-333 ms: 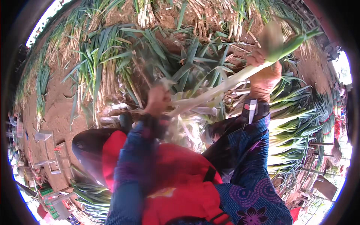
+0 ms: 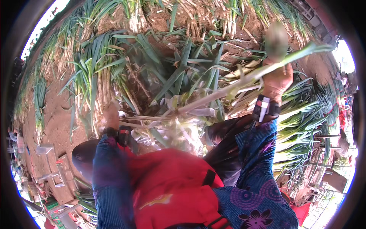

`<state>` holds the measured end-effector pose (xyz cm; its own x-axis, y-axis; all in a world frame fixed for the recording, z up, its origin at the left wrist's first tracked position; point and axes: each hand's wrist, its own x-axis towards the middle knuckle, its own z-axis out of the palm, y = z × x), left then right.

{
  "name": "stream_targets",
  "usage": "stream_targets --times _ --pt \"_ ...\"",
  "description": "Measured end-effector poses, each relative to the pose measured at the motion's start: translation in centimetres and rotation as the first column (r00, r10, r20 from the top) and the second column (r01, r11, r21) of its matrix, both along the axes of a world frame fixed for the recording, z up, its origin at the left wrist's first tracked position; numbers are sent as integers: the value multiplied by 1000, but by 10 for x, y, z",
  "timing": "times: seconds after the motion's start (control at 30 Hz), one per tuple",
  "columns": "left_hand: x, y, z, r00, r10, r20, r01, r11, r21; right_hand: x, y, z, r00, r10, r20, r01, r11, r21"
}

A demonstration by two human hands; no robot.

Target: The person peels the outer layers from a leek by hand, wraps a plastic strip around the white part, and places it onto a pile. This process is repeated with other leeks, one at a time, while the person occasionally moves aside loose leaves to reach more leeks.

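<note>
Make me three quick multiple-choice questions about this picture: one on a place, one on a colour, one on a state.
1. Where does the neat stack of leeks lie?
A) at the person's right
B) at the person's left
C) on a table

2. What colour is the cloth on the lap?
A) white
B) red
C) yellow

3. What does the right hand do?
A) hangs empty
B) grips a long leek
C) rests on soil

Answers: 1 A, the stack fills the right edge; 2 B, it is bright red; 3 B, fingers close round the pale stalk.
</note>
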<state>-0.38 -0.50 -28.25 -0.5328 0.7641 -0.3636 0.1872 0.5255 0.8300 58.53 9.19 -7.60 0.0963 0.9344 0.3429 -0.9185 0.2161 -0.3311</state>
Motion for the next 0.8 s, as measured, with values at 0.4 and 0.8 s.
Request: stream_targets --times 0.4,0.8 --pt "278 44 165 435 -877 206 661 466 588 -92 16 -4 974 221 -43 -224 971 -87" --pt "292 31 149 537 -793 288 633 604 484 -115 3 -33 995 -3 98 30 961 -274"
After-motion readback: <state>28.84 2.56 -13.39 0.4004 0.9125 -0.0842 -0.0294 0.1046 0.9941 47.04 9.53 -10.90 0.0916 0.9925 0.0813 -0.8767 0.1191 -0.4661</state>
